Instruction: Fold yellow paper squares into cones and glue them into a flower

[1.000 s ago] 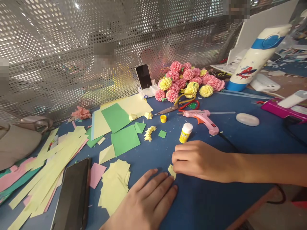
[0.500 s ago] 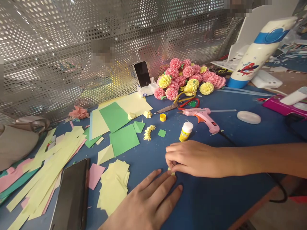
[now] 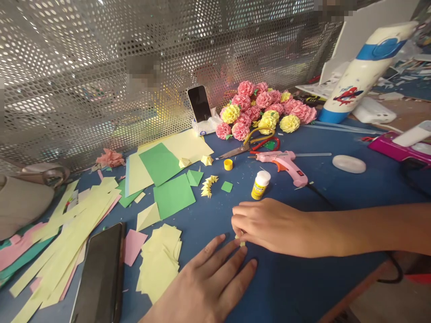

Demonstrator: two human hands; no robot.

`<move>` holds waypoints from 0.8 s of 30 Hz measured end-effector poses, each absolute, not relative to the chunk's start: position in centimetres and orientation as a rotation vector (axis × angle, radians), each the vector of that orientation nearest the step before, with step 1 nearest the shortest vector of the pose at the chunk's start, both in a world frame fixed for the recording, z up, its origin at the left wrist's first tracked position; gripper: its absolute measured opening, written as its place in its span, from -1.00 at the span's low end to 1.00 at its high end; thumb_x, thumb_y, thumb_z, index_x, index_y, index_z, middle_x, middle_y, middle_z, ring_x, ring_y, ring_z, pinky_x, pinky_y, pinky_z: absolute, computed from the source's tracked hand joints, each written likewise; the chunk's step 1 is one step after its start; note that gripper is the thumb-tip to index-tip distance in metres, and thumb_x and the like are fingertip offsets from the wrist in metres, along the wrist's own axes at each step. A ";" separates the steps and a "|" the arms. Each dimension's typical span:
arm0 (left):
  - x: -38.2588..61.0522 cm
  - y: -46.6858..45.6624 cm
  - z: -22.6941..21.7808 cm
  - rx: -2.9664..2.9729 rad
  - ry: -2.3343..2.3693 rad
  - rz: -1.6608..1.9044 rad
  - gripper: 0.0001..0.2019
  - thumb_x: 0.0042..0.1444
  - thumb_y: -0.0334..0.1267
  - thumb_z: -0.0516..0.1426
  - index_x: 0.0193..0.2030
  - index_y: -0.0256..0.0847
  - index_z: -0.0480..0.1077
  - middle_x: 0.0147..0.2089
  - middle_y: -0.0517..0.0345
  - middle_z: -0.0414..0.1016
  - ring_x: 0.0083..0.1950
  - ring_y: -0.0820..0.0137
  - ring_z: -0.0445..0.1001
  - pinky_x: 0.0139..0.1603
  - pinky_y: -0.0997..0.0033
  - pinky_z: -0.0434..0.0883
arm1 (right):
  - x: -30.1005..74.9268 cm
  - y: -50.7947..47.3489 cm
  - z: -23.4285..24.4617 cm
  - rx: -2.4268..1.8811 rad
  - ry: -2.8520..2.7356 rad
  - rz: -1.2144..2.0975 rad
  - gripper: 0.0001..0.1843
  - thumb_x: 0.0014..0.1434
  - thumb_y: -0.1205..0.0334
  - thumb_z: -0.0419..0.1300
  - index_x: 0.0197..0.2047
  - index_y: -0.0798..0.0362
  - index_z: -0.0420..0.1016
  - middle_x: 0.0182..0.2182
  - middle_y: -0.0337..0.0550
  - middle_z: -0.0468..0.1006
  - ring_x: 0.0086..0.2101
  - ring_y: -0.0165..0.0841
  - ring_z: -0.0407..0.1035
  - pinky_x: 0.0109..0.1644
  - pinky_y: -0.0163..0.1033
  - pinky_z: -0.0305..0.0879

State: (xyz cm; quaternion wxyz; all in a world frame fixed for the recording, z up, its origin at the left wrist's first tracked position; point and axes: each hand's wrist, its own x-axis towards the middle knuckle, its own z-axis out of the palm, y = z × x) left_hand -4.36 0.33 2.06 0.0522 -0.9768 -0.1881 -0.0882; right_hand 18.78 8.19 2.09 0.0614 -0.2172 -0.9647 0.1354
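Observation:
On the blue tabletop, a small piece of yellow paper (image 3: 242, 242) shows only in part beneath my fingertips. My right hand (image 3: 269, 226) is closed, its bent fingers pinching or pressing that piece. My left hand (image 3: 212, 278) lies flat with fingers spread, its middle fingertips touching the piece's edge. Just beyond my right hand stands a glue bottle (image 3: 260, 185) with a white top and yellow label. Left of my left hand is a stack of yellow paper squares (image 3: 160, 262). A curved row of folded yellow pieces (image 3: 209, 185) lies farther back.
Scissors (image 3: 247, 146), a pink glue gun (image 3: 281, 162), a yellow cap (image 3: 228, 164) and green paper (image 3: 174, 196) lie beyond the hands. Pink and yellow paper flowers (image 3: 266, 110) are heaped at the back. A dark phone (image 3: 99, 273) and yellow strips (image 3: 74, 237) occupy the left. A bottle (image 3: 367, 72) stands right.
My right wrist and forearm have dropped slightly toward me, while the fingers stay on the yellow paper. My left hand has hardly moved.

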 end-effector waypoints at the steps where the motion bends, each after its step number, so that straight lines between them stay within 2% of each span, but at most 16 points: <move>1: -4.3 0.3 2.1 -2.972 -0.582 -0.271 -0.57 0.45 -0.31 -0.17 0.33 -0.35 0.26 0.26 0.03 0.45 0.32 0.20 0.36 0.43 0.06 0.16 | 18.8 8.1 2.2 -0.682 -2.894 0.434 -0.90 0.26 0.43 0.20 -0.26 0.09 0.36 -0.31 -0.23 0.46 -0.31 -0.38 0.37 -0.33 -0.28 0.12; 4: -4.1 0.3 2.1 -2.968 -0.622 -0.288 -0.59 0.44 -0.33 -0.15 0.32 -0.34 0.27 0.24 0.09 0.47 0.30 0.23 0.38 0.46 0.06 0.08 | 19.2 7.6 2.5 -0.750 -2.797 0.465 -0.92 0.27 0.38 0.23 -0.18 0.09 0.38 -0.27 -0.23 0.48 -0.28 -0.38 0.37 -0.32 -0.30 0.11; 6: -4.0 0.3 2.1 -2.952 -0.637 -0.312 -0.59 0.44 -0.32 -0.15 0.31 -0.34 0.29 0.23 0.11 0.48 0.28 0.23 0.39 0.46 0.07 0.08 | 19.9 7.2 2.5 -0.651 -2.767 0.412 -0.96 0.33 0.36 0.16 -0.19 0.08 0.42 -0.29 -0.22 0.47 -0.30 -0.39 0.34 -0.32 -0.29 0.10; 7: -4.0 0.4 2.2 -2.942 -0.641 -0.323 -0.59 0.44 -0.33 -0.15 0.30 -0.33 0.30 0.23 0.12 0.49 0.26 0.24 0.41 0.45 0.08 0.10 | 20.3 7.1 2.4 -0.550 -2.778 0.377 -0.87 0.37 0.36 0.10 -0.22 0.06 0.45 -0.31 -0.22 0.46 -0.32 -0.39 0.31 -0.31 -0.29 0.09; 9: -3.9 0.4 2.2 -2.923 -0.640 -0.325 -0.60 0.44 -0.33 -0.15 0.29 -0.33 0.31 0.21 0.13 0.51 0.20 0.26 0.45 0.42 0.12 0.17 | 21.1 6.9 1.9 -0.444 -2.759 0.333 -0.83 0.39 0.29 0.08 -0.21 0.04 0.48 -0.34 -0.22 0.45 -0.34 -0.37 0.27 -0.32 -0.27 0.07; 12: -3.9 0.4 1.8 -2.897 -0.619 -0.311 -0.60 0.44 -0.34 -0.14 0.28 -0.33 0.33 0.20 0.13 0.51 0.15 0.30 0.47 0.36 0.18 0.27 | 22.1 6.9 1.2 -0.428 -2.775 0.260 -0.80 0.42 0.24 0.05 -0.01 0.01 0.47 -0.33 -0.21 0.45 -0.36 -0.37 0.25 -0.32 -0.25 0.05; 15: -4.0 0.2 0.7 -2.829 -0.629 -0.400 -0.61 0.44 -0.35 -0.15 0.24 -0.29 0.38 0.19 0.12 0.52 0.14 0.31 0.46 0.38 0.17 0.24 | 22.3 7.0 0.8 -0.430 -2.767 0.198 -0.73 0.45 0.27 -0.04 0.08 0.05 0.42 -0.35 -0.20 0.44 -0.36 -0.36 0.27 -0.34 -0.25 0.06; 19: -3.7 0.3 -0.2 -2.770 -0.608 -0.487 -0.65 0.43 -0.38 -0.09 0.17 -0.26 0.44 0.10 0.15 0.56 0.11 0.36 0.47 0.46 0.11 0.09 | 21.8 7.0 0.8 -0.393 -2.791 0.209 -0.70 0.42 0.40 -0.10 -0.06 0.12 0.45 -0.36 -0.18 0.47 -0.38 -0.33 0.25 -0.36 -0.21 0.04; 24: -2.8 0.8 0.9 -2.797 -0.621 -0.527 -0.70 0.39 -0.42 -0.02 0.09 -0.28 0.49 -0.11 0.19 0.62 -0.03 0.41 0.54 0.44 0.17 0.14 | 20.9 7.4 1.7 -0.314 -2.897 0.333 -0.80 0.19 0.54 0.04 -0.32 0.12 0.43 -0.38 -0.19 0.45 -0.44 -0.33 0.17 -0.40 -0.20 0.03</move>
